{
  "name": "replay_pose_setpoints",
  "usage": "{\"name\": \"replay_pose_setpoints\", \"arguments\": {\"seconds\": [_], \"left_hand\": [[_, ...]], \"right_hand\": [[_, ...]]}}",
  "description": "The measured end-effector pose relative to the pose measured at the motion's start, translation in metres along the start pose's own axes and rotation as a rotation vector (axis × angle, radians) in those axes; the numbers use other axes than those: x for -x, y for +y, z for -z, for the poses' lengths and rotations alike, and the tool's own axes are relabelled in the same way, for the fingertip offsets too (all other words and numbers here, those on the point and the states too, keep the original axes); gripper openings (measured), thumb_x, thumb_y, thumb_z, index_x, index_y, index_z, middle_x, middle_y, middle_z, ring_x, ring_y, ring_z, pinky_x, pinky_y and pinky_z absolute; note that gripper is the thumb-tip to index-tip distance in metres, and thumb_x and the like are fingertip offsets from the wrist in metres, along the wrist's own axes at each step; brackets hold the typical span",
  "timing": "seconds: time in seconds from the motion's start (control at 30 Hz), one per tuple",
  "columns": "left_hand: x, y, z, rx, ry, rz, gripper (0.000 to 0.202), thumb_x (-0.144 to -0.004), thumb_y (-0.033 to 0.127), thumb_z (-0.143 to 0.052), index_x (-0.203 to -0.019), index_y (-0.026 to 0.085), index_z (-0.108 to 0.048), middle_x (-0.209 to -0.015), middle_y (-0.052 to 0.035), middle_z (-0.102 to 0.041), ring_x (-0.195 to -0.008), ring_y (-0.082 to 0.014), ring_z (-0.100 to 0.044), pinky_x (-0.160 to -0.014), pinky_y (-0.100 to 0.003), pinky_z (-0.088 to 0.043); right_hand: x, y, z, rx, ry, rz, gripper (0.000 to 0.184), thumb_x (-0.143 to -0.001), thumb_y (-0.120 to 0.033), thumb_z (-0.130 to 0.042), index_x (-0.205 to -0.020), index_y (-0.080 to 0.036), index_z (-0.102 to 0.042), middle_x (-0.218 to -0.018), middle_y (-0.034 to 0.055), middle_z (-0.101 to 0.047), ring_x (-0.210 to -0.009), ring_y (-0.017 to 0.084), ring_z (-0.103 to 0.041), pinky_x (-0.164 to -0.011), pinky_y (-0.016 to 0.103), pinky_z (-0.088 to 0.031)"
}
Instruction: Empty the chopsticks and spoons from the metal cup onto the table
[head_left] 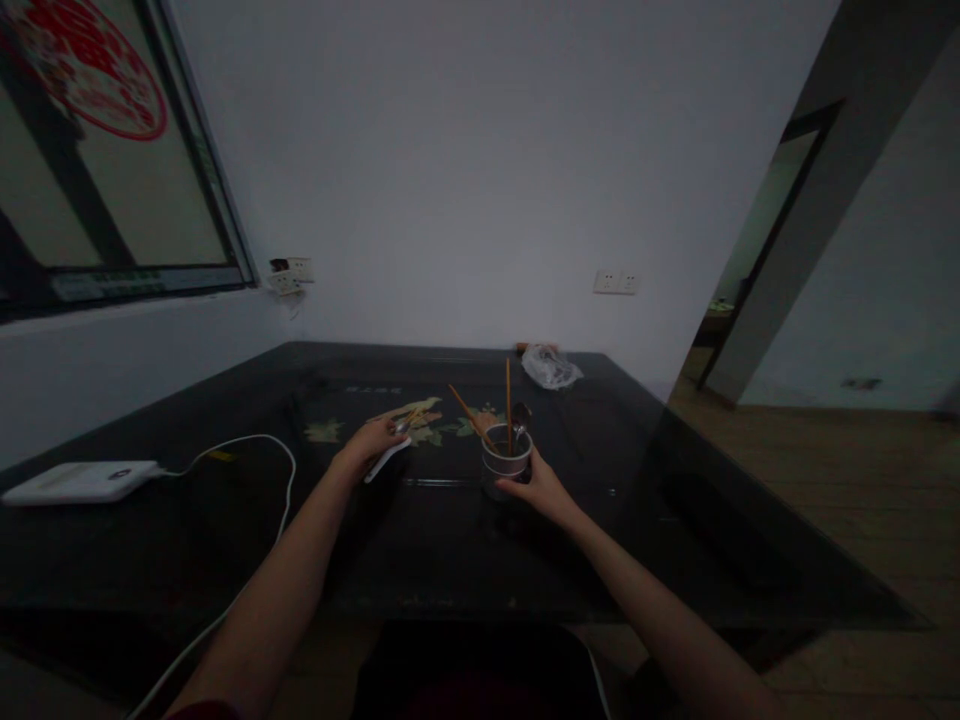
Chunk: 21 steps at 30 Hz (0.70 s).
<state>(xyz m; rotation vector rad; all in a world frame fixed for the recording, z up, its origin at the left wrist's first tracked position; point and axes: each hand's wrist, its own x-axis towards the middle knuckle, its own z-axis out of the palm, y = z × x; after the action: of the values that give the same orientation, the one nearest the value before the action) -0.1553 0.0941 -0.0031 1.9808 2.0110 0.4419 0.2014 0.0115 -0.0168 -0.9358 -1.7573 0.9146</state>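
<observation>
My right hand [538, 487] is wrapped round the side of a light grey cup [495, 472], which stands upright on the dark table. In the cup lean two wooden chopsticks [508, 400], one nearly upright and one tilted left, and a metal spoon [520, 415] with its bowl up. To the left, my left hand [371, 443] is low over the table, its fingers closed on what looks like a metal spoon [402, 427]. Thin wooden sticks [412, 414] show just past those fingertips. A white spoon [386, 461] lies beside that hand, under its near side.
A white power bank [82, 482] with a white cable [294, 470] lies on the left of the black glossy table [450, 560]. At the back right sits a crumpled clear plastic bag [551, 367]. A wall stands behind the table, and a dark flat object [724, 530] is at right.
</observation>
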Motion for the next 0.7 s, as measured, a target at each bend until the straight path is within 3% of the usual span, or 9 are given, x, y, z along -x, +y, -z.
{"name": "replay_pose_setpoints", "arguments": {"seconds": [0.17, 0.7], "left_hand": [[0.0, -0.009, 0.006, -0.053, 0.027, 0.111, 0.038, -0.073, 0.04, -0.063, -0.105, 0.018, -0.065, -0.107, -0.0077, -0.067, -0.096, -0.0224, -0.063, -0.079, -0.025, -0.046], [0.005, -0.004, 0.014, -0.127, -0.049, 0.151, 0.023, -0.074, 0.028, -0.062, -0.093, 0.017, -0.07, -0.097, -0.0065, -0.071, -0.087, -0.0185, -0.065, -0.068, -0.019, -0.044]], "right_hand": [[-0.001, 0.002, 0.0, 0.018, 0.006, 0.015, 0.084, -0.063, -0.034, -0.078, -0.135, -0.02, -0.037, -0.132, 0.012, -0.052, -0.121, 0.026, -0.05, -0.104, 0.042, -0.037], [0.0, -0.001, 0.002, 0.058, 0.008, -0.01, 0.083, -0.063, -0.036, -0.078, -0.133, -0.019, -0.038, -0.13, 0.0129, -0.053, -0.119, 0.026, -0.051, -0.102, 0.042, -0.039]]}}
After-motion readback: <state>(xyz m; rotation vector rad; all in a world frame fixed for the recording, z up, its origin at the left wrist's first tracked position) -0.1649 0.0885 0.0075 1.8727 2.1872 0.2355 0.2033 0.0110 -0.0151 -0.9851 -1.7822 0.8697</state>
